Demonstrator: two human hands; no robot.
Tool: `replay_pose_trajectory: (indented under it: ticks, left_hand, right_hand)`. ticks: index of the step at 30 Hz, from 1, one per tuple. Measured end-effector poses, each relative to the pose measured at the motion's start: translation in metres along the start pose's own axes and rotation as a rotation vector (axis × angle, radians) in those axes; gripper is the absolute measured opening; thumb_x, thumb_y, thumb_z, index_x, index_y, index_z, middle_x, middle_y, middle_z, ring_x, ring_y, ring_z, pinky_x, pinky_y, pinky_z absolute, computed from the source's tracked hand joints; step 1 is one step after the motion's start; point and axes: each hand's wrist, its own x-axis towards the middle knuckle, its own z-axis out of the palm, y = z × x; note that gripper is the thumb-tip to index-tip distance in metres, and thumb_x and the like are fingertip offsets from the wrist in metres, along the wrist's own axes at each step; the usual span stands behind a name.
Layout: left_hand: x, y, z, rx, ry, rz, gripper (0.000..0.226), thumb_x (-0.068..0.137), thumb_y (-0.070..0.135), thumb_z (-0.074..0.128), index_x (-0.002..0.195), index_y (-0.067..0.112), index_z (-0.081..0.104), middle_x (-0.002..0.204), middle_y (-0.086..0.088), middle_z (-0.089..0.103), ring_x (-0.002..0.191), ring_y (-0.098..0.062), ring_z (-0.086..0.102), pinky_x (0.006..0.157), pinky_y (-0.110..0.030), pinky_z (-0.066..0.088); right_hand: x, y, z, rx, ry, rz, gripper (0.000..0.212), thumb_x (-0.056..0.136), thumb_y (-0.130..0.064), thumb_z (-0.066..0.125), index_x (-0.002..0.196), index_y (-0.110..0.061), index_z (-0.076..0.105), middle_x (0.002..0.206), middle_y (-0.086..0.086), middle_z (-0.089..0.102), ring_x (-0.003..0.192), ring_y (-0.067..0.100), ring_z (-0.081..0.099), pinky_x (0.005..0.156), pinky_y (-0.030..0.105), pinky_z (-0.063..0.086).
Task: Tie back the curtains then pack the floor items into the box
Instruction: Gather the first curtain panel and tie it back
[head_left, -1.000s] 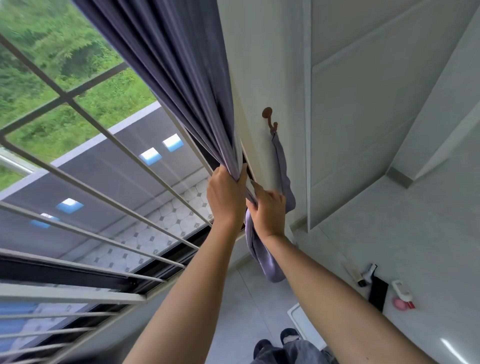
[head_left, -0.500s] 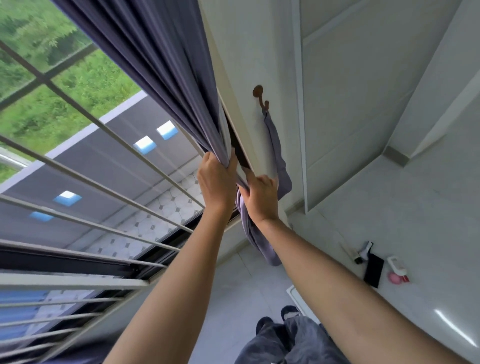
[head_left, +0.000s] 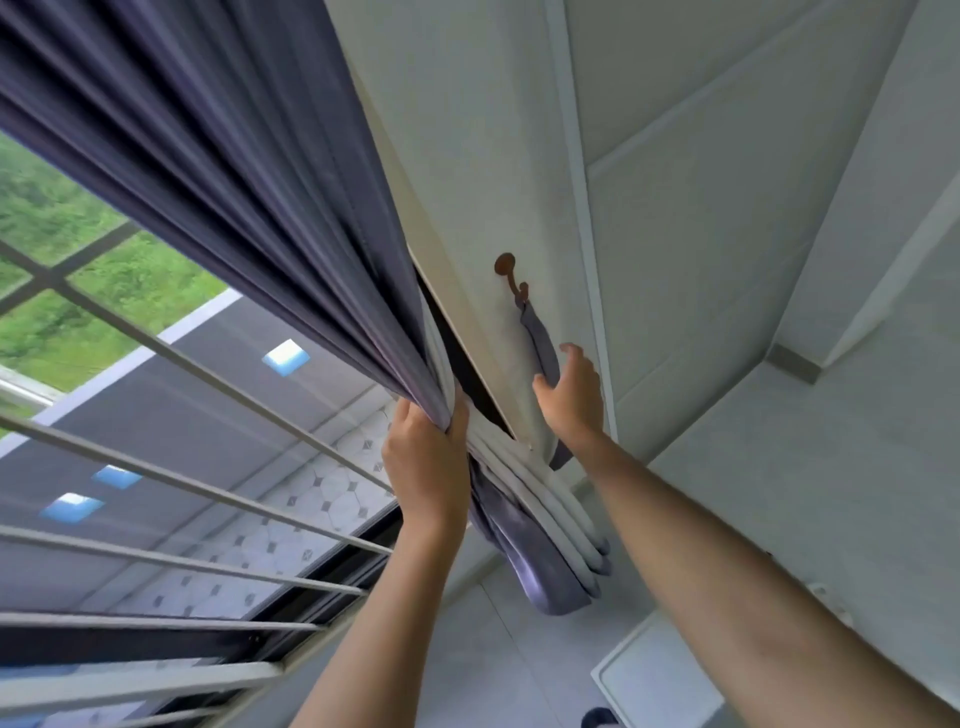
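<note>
The dark blue-grey curtain (head_left: 249, 208) hangs in folds from the upper left, its pale lining showing in the bunched lower end (head_left: 540, 545). My left hand (head_left: 426, 452) grips the gathered folds, thumb and fingers wrapped round the bunch. A matching fabric tieback (head_left: 540, 343) hangs from a brown wall hook (head_left: 506, 267) on the white wall panel. My right hand (head_left: 569, 395) lies over the tieback below the hook with loosely spread fingers; the strap's lower end shows beneath my wrist. I cannot tell whether the fingers close on it.
Grey window bars (head_left: 208, 493) run across the left with a rooftop and greenery outside. A white box rim (head_left: 649, 680) sits on the tiled floor at the lower right, next to the toe of a dark shoe (head_left: 597, 719).
My right hand let go of the curtain bunch and moved right and up onto the tieback. The left hand keeps its grip. The view tilted upward, hiding the floor items.
</note>
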Motion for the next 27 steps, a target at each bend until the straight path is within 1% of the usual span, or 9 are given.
replay_pose_trajectory:
  ticks: [4, 7, 11, 13, 15, 19, 21, 24, 27]
  left_hand:
    - [0.002, -0.002, -0.001, 0.109, -0.017, 0.007, 0.04, 0.09, 0.04, 0.055, 0.071, 0.004, 0.059, 0.063, -0.004, 0.055, 0.051, -0.023, 0.049, 0.052, -0.029, 0.042]
    - [0.007, -0.003, -0.002, 0.122, 0.009, 0.025, 0.039, 0.09, 0.034, 0.06, 0.062, 0.009, 0.05, 0.056, -0.002, 0.05, 0.045, -0.022, 0.046, 0.048, -0.027, 0.037]
    - [0.011, -0.002, -0.001, 0.124, 0.042, 0.019, 0.043, 0.089, 0.029, 0.063, 0.058, 0.013, 0.038, 0.052, -0.003, 0.045, 0.042, -0.023, 0.042, 0.047, -0.024, 0.028]
    - [0.012, -0.002, 0.001, 0.121, 0.024, -0.018, 0.041, 0.09, 0.031, 0.061, 0.061, 0.01, 0.042, 0.055, -0.004, 0.047, 0.045, -0.024, 0.044, 0.051, -0.027, 0.03]
    - [0.014, -0.003, 0.005, 0.112, 0.01, -0.038, 0.038, 0.089, 0.033, 0.06, 0.064, 0.007, 0.047, 0.057, -0.002, 0.048, 0.047, -0.023, 0.044, 0.052, -0.028, 0.031]
    - [0.018, -0.001, 0.009, 0.084, -0.002, -0.039, 0.031, 0.089, 0.028, 0.06, 0.068, 0.007, 0.049, 0.059, -0.001, 0.047, 0.047, -0.019, 0.041, 0.048, -0.022, 0.027]
    - [0.02, 0.002, 0.008, 0.068, -0.013, -0.049, 0.028, 0.091, 0.028, 0.058, 0.073, 0.007, 0.052, 0.062, -0.001, 0.047, 0.049, -0.018, 0.04, 0.047, -0.02, 0.023]
    - [0.022, 0.005, 0.006, 0.035, -0.051, -0.082, 0.022, 0.091, 0.024, 0.059, 0.085, 0.003, 0.055, 0.07, -0.007, 0.056, 0.055, -0.024, 0.05, 0.051, -0.027, 0.034]
    - [0.022, 0.005, 0.003, -0.021, -0.079, -0.089, 0.016, 0.089, 0.017, 0.059, 0.091, 0.003, 0.053, 0.075, -0.012, 0.062, 0.063, -0.033, 0.061, 0.052, -0.034, 0.045]
  right_hand:
    - [0.038, -0.008, 0.011, -0.196, -0.069, -0.128, 0.029, 0.09, -0.017, 0.056, 0.119, -0.02, 0.054, 0.134, 0.01, 0.048, 0.116, 0.033, 0.052, 0.087, 0.043, 0.052]
    - [0.045, -0.008, 0.019, -0.29, -0.102, -0.233, 0.029, 0.091, -0.012, 0.055, 0.119, -0.019, 0.059, 0.134, 0.012, 0.046, 0.113, 0.033, 0.053, 0.086, 0.043, 0.052]
    - [0.042, -0.005, 0.02, -0.25, -0.056, -0.224, 0.028, 0.091, -0.02, 0.06, 0.117, -0.008, 0.061, 0.114, 0.009, 0.062, 0.103, 0.029, 0.061, 0.086, 0.04, 0.052]
    - [0.033, -0.007, 0.017, -0.152, 0.04, -0.198, 0.018, 0.088, -0.019, 0.064, 0.102, -0.008, 0.061, 0.098, 0.007, 0.066, 0.089, 0.025, 0.064, 0.074, 0.034, 0.051]
    - [0.015, -0.01, 0.01, -0.058, 0.112, -0.207, 0.018, 0.086, -0.014, 0.068, 0.094, -0.011, 0.052, 0.088, 0.004, 0.063, 0.077, 0.019, 0.062, 0.064, 0.028, 0.046]
    - [-0.029, -0.017, -0.004, 0.04, 0.106, -0.224, 0.036, 0.087, -0.008, 0.065, 0.116, -0.012, 0.043, 0.078, 0.004, 0.063, 0.062, 0.014, 0.062, 0.054, 0.026, 0.052]
    - [-0.044, -0.027, -0.015, 0.066, 0.091, -0.15, 0.044, 0.086, -0.007, 0.063, 0.123, -0.012, 0.04, 0.069, -0.001, 0.057, 0.056, 0.009, 0.056, 0.049, 0.017, 0.046]
    - [-0.064, -0.042, -0.03, 0.028, -0.007, -0.02, 0.019, 0.082, -0.011, 0.063, 0.095, -0.011, 0.049, 0.064, -0.005, 0.051, 0.058, 0.017, 0.055, 0.047, 0.015, 0.035]
    - [-0.085, -0.055, -0.04, -0.063, -0.06, -0.009, 0.017, 0.084, -0.017, 0.063, 0.079, -0.009, 0.049, 0.061, -0.005, 0.049, 0.056, 0.016, 0.048, 0.046, 0.02, 0.032]
